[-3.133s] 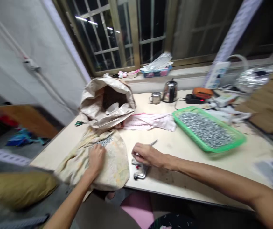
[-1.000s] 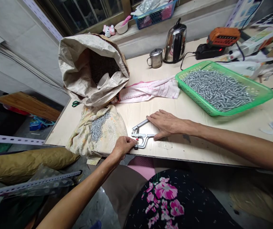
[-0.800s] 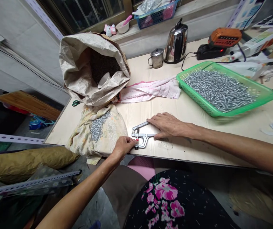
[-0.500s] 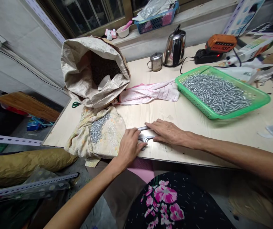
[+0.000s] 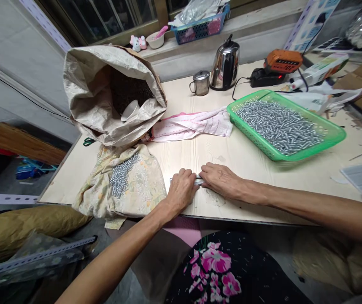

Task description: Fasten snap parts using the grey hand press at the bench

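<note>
My left hand [image 5: 182, 188] is curled over a small metal hand press tool [image 5: 197, 180] lying near the front edge of the light wooden table [image 5: 247, 156], hiding most of it. My right hand [image 5: 220, 180] lies on the tool's handle end, fingers pressed down on it; only a short strip of metal shows between the hands. Just left of my left hand is a flowered cloth [image 5: 127, 183] with a pile of small metal pieces [image 5: 120, 174] on it.
A green tray [image 5: 333, 139] holding several metal pieces stands at the right. A big paper sack [image 5: 89, 101] with a white cup [image 5: 129, 110] stands behind the cloth. A pink cloth [image 5: 190, 124], kettle [image 5: 224, 64], steel mug [image 5: 201, 82] and orange charger [image 5: 282, 62] sit farther back.
My left hand has moved from the tool's front jaw to cover the whole tool. The right hand has stayed on the handle. The view has shifted slightly.
</note>
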Action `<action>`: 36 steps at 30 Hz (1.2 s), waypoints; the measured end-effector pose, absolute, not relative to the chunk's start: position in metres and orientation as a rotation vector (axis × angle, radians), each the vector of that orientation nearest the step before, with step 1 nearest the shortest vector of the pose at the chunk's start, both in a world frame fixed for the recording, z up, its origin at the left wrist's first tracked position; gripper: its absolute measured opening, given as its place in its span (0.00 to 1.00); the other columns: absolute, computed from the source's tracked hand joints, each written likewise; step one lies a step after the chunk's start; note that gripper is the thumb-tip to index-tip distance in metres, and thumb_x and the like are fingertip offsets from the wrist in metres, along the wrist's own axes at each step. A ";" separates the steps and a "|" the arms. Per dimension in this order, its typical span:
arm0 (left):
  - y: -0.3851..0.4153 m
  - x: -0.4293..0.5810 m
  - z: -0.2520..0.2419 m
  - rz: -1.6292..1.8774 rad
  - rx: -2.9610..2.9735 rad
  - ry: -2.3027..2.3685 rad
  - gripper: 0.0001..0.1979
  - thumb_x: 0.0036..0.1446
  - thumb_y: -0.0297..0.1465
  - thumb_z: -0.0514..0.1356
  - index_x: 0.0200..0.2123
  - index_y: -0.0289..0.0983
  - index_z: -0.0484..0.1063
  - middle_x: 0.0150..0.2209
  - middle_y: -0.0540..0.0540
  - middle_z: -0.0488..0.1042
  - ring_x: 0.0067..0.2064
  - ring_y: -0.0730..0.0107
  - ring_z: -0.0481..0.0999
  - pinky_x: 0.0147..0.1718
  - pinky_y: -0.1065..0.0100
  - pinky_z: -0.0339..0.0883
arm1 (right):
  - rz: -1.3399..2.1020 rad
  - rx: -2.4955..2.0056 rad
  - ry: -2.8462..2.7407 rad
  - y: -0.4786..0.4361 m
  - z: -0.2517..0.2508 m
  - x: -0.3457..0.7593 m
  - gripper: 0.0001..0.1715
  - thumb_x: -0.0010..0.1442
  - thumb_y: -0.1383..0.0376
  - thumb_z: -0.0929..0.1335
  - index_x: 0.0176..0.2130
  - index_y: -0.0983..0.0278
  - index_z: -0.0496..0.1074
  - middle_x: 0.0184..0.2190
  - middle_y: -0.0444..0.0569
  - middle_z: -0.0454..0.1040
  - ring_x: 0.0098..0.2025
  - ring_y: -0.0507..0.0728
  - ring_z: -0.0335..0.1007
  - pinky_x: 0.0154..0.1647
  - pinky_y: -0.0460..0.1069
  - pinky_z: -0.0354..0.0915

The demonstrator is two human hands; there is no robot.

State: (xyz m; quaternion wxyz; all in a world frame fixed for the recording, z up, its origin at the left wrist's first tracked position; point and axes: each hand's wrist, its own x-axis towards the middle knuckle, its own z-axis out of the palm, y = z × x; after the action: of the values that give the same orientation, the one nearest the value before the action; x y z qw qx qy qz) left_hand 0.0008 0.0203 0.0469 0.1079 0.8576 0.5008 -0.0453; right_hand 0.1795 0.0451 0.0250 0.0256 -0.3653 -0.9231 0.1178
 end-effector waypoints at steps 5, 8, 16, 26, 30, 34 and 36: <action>0.021 0.001 0.044 -0.068 2.461 1.526 0.04 0.62 0.32 0.59 0.39 0.37 0.70 0.41 0.42 0.73 0.47 0.56 0.70 0.45 0.57 0.68 | 0.399 -1.136 -2.824 0.049 0.021 0.181 0.07 0.67 0.66 0.65 0.37 0.66 0.70 0.36 0.54 0.71 0.40 0.59 0.65 0.39 0.51 0.59; 0.009 0.001 0.034 0.106 2.466 1.602 0.13 0.62 0.30 0.59 0.49 0.36 0.68 0.49 0.39 0.73 0.52 0.54 0.70 0.49 0.53 0.68 | 0.451 -1.106 -2.826 0.062 0.027 0.189 0.16 0.62 0.57 0.70 0.44 0.67 0.72 0.41 0.56 0.70 0.44 0.62 0.64 0.41 0.52 0.60; -0.055 0.022 -0.004 0.441 2.632 1.374 0.25 0.67 0.36 0.54 0.63 0.32 0.57 0.65 0.33 0.62 0.69 0.48 0.56 0.64 0.47 0.56 | 0.398 -1.062 -2.799 0.105 0.021 0.196 0.09 0.65 0.65 0.66 0.41 0.66 0.74 0.39 0.55 0.72 0.43 0.60 0.65 0.44 0.52 0.59; -0.064 0.020 0.005 0.614 2.579 1.193 0.24 0.68 0.39 0.52 0.59 0.29 0.63 0.55 0.32 0.73 0.60 0.53 0.69 0.58 0.53 0.66 | 0.385 -0.550 -2.960 0.070 0.043 0.135 0.11 0.64 0.67 0.66 0.46 0.59 0.76 0.39 0.51 0.70 0.40 0.57 0.62 0.37 0.49 0.55; -0.087 -0.002 0.018 0.788 2.839 0.826 0.12 0.67 0.31 0.54 0.49 0.30 0.70 0.38 0.42 0.78 0.41 0.67 0.77 0.45 0.65 0.73 | 0.350 -0.240 -3.029 0.051 0.035 0.109 0.08 0.64 0.70 0.66 0.34 0.62 0.75 0.35 0.50 0.67 0.36 0.56 0.59 0.34 0.50 0.52; -0.078 -0.065 0.030 1.179 2.960 1.082 0.08 0.66 0.28 0.55 0.45 0.34 0.72 0.31 0.47 0.75 0.33 0.71 0.72 0.33 0.68 0.69 | 0.515 -0.193 -2.888 0.054 0.017 0.096 0.10 0.66 0.69 0.63 0.33 0.64 0.71 0.34 0.50 0.69 0.36 0.55 0.61 0.36 0.50 0.56; -0.058 -0.106 0.037 1.089 2.827 1.719 0.08 0.66 0.27 0.54 0.42 0.36 0.74 0.32 0.45 0.75 0.35 0.68 0.72 0.34 0.67 0.67 | 0.736 -0.176 -2.678 0.056 0.016 0.094 0.10 0.68 0.67 0.61 0.38 0.65 0.69 0.34 0.50 0.70 0.35 0.55 0.63 0.37 0.50 0.61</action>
State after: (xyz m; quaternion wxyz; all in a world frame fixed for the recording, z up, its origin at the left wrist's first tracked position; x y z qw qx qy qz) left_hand -0.1063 -0.0584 0.0367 -0.1701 0.7998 0.4863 0.3080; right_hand 0.0944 0.0557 0.0157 0.1786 -0.0623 -0.9468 0.2603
